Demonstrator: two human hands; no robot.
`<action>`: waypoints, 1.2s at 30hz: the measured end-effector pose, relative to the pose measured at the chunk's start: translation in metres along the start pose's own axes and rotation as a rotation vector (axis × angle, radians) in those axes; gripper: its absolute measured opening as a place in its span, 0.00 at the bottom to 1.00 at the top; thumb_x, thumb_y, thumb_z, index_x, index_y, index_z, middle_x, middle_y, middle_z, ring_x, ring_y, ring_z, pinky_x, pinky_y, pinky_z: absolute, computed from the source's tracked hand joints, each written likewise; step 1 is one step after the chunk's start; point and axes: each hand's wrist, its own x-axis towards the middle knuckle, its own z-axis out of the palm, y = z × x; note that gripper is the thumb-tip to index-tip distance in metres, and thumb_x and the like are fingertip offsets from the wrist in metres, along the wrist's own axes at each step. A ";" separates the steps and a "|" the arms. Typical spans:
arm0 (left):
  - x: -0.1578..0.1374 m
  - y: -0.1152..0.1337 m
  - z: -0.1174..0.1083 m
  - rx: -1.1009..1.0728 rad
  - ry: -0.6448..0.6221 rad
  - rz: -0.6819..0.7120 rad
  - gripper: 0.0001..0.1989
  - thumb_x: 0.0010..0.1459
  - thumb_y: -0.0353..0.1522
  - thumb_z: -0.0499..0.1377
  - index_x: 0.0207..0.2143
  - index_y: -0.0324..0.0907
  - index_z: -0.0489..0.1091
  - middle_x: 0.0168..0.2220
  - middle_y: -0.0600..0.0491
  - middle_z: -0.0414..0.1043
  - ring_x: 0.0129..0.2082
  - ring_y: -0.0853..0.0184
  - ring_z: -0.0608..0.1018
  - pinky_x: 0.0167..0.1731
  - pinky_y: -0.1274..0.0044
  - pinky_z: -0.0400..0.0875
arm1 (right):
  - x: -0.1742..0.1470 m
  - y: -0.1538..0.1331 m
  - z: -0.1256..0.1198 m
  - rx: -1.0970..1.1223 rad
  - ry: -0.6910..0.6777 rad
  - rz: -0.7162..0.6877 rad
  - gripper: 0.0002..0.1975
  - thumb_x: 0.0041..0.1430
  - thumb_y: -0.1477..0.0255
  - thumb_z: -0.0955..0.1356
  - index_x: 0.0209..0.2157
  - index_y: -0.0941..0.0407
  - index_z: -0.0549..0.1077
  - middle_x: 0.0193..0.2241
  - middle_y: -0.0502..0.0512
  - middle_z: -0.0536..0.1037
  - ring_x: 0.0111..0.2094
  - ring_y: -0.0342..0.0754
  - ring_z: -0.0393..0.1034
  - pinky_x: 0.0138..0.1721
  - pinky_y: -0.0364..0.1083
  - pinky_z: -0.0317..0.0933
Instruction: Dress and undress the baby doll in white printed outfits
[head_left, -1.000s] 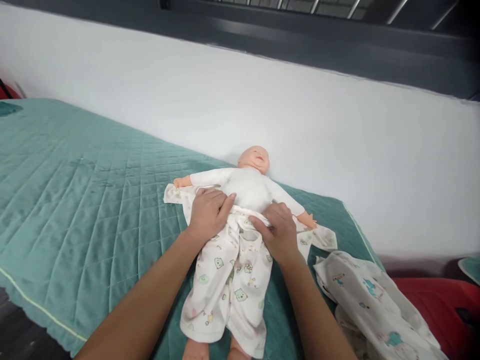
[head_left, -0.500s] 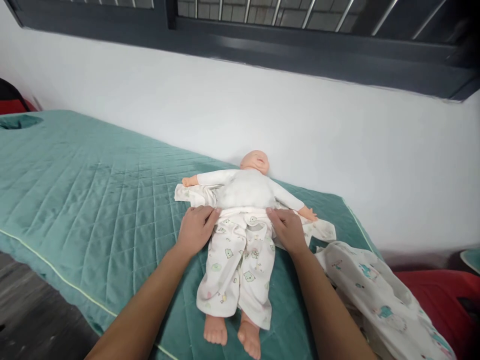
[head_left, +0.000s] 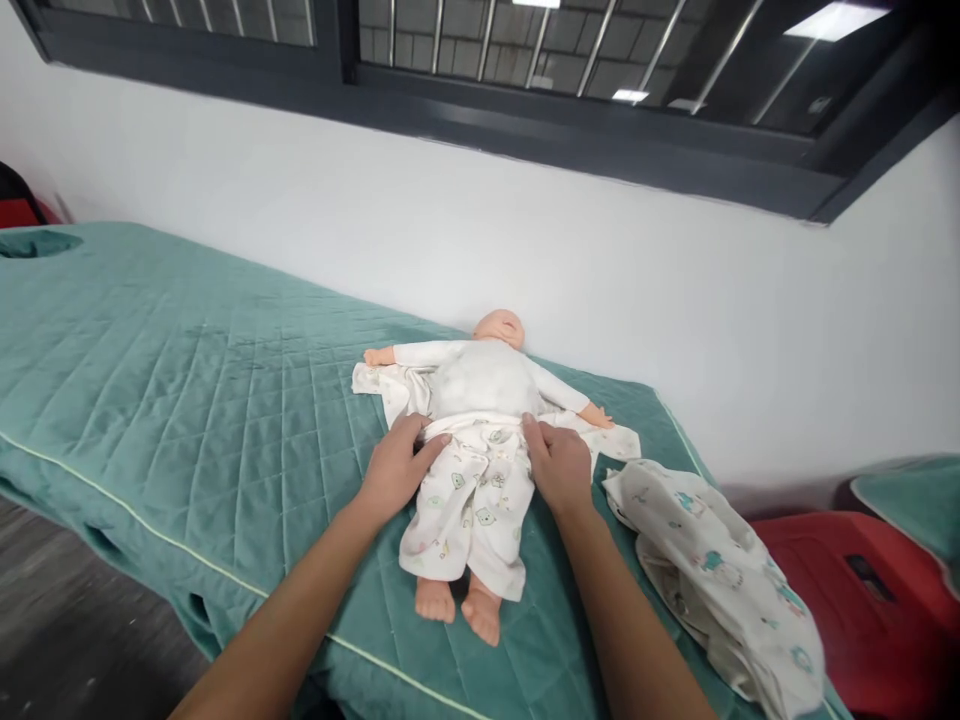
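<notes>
– How does the doll (head_left: 487, 385) lie?
– On its back, nearer the bed's (head_left: 247, 400) right edge than its left, head by the far edge, bare feet pointing towards the near one.
– And its arms?
– Stretched out to both sides, white down to the wrists, like the plump body.
– The trousers (head_left: 450, 510)?
– White, with small prints, some of them green. They reach the waist, legs wrinkled and slightly apart, hems above the feet. The waistband looks bunched, though the folds are hard to make out.

2 arms (head_left: 296, 605) extended, each grip (head_left: 397, 462) curled.
</notes>
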 end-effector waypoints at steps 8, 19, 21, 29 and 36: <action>-0.005 -0.002 0.004 0.072 0.035 0.141 0.15 0.64 0.45 0.50 0.40 0.45 0.66 0.36 0.52 0.69 0.37 0.63 0.72 0.39 0.71 0.66 | -0.061 -0.019 -0.013 0.370 -0.068 0.184 0.25 0.64 0.55 0.60 0.18 0.54 0.51 0.16 0.47 0.57 0.22 0.43 0.52 0.25 0.45 0.47; 0.027 0.010 0.018 0.060 0.112 0.272 0.11 0.66 0.40 0.49 0.39 0.43 0.66 0.36 0.50 0.70 0.40 0.62 0.72 0.42 0.69 0.66 | -0.046 -0.020 -0.012 0.681 -0.228 0.245 0.22 0.50 0.57 0.72 0.44 0.55 0.70 0.40 0.52 0.76 0.43 0.53 0.68 0.45 0.51 0.63; 0.037 0.011 0.021 0.069 0.122 0.264 0.12 0.66 0.40 0.49 0.38 0.43 0.66 0.36 0.50 0.70 0.40 0.61 0.72 0.42 0.69 0.66 | -0.040 -0.022 -0.011 0.645 -0.204 0.261 0.22 0.49 0.57 0.72 0.42 0.55 0.71 0.39 0.53 0.76 0.43 0.54 0.69 0.45 0.52 0.63; 0.044 0.015 0.022 0.042 0.137 0.222 0.13 0.66 0.39 0.48 0.32 0.43 0.64 0.33 0.53 0.67 0.36 0.65 0.71 0.39 0.72 0.64 | -0.034 -0.016 0.000 0.493 -0.123 0.221 0.18 0.51 0.56 0.70 0.36 0.55 0.71 0.35 0.52 0.75 0.38 0.52 0.67 0.41 0.50 0.61; -0.020 0.015 0.007 -0.083 -0.006 0.167 0.17 0.63 0.43 0.53 0.27 0.42 0.64 0.28 0.57 0.63 0.29 0.68 0.68 0.32 0.75 0.62 | -0.032 -0.008 0.006 0.418 -0.104 0.158 0.13 0.52 0.60 0.69 0.31 0.54 0.67 0.30 0.48 0.71 0.34 0.49 0.65 0.38 0.47 0.58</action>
